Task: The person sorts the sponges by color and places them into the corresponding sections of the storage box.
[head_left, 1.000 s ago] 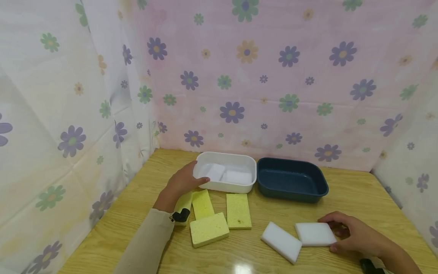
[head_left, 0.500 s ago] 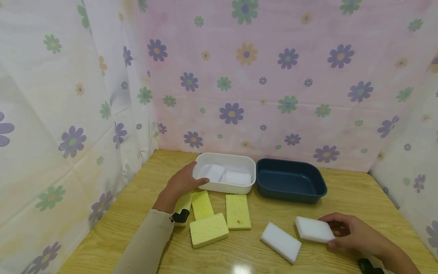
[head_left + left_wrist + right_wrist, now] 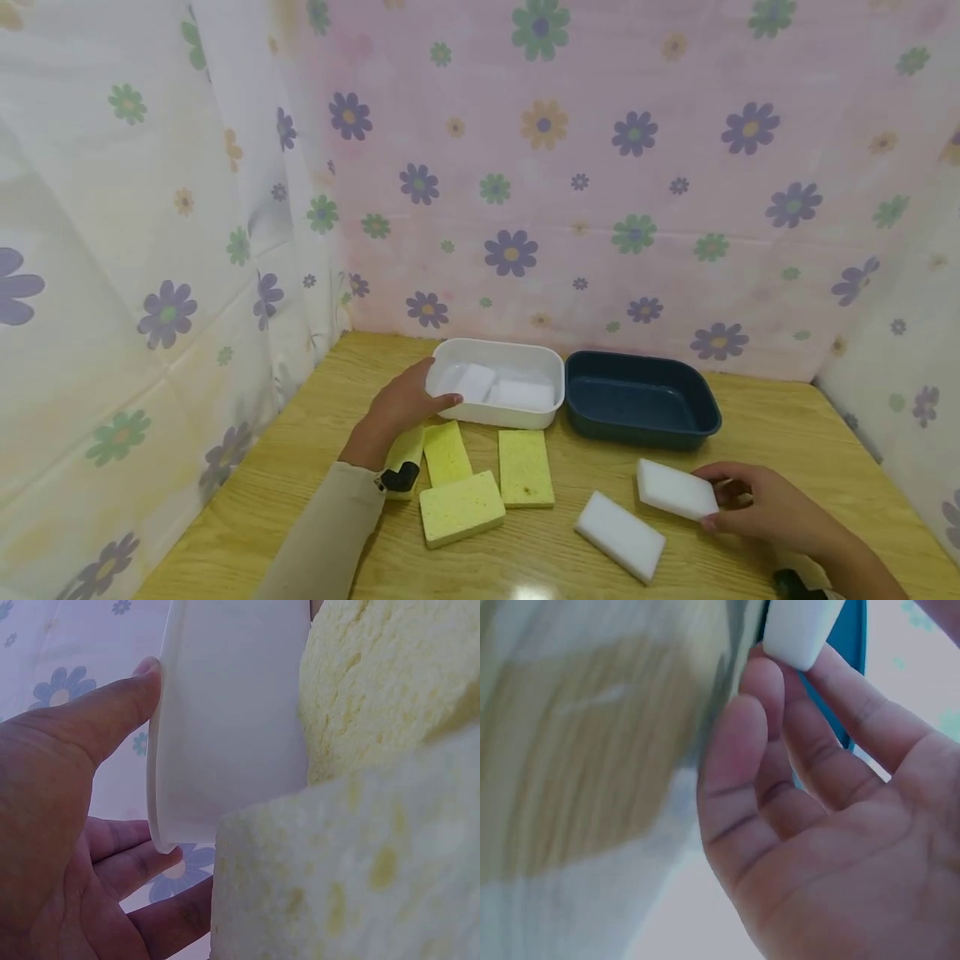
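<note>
My left hand (image 3: 408,397) holds the left end of a white plastic tub (image 3: 525,421). Its thumb lies over the front rim; in the left wrist view the thumb and fingers touch the tub's edge (image 3: 156,765). Two white sponges (image 3: 525,395) lie inside. My right hand (image 3: 765,504) pinches another white sponge (image 3: 677,490) by its right end, tilted and raised off the table. In the right wrist view that sponge (image 3: 799,630) shows at the fingertips. One more white sponge (image 3: 621,536) lies on the table just left of it.
An empty dark blue tub (image 3: 637,400) stands against the white tub's right side. Several yellow sponges, such as a speckled one (image 3: 462,507) and an upright-lying one (image 3: 525,468), lie before the white tub. Flowered cloth (image 3: 600,208) surrounds the wooden table (image 3: 772,425).
My right hand has lifted its white sponge off the table and moved it slightly left and away from me. The left hand keeps its place at the white tub.
</note>
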Available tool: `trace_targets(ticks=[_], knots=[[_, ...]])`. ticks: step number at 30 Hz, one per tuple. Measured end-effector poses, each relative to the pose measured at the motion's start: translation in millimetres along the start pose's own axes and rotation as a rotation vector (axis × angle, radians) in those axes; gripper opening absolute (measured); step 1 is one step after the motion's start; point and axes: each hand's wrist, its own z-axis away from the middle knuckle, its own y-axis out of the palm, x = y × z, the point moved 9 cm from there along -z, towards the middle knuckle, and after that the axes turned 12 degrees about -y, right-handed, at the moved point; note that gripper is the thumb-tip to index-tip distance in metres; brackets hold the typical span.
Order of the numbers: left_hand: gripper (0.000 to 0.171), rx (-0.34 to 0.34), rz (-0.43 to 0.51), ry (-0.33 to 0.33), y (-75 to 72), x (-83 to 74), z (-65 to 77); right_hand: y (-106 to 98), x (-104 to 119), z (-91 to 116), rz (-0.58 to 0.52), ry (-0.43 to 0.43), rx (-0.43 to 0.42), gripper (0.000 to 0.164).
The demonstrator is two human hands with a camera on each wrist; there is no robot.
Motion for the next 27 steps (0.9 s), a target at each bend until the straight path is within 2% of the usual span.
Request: trace_targets(ticks=[6, 13, 20, 23, 27], knots=[[0.103, -0.005, 0.009, -0.018, -1.8, 5.2, 1.9, 2, 26, -17, 0.078, -0.086, -0.055, 0.060], [0.103, 0.006, -0.006, 0.000, 3.2, 6.6, 0.5, 3, 66, -32, 0.213, -0.191, -0.118, 0.058], [0.099, -0.014, 0.012, 0.028, 0.6, 0.6, -0.1, 6, 104, -61, 0.375, -0.320, -0.225, 0.061], [0.098, -0.011, 0.011, 0.026, 0.2, -0.7, -0.2, 8, 113, -75, 0.430, -0.336, -0.252, 0.062], [0.099, -0.009, 0.008, 0.027, 0.2, -2.6, -0.3, 11, 118, -93, 0.480, -0.307, -0.272, 0.063]])
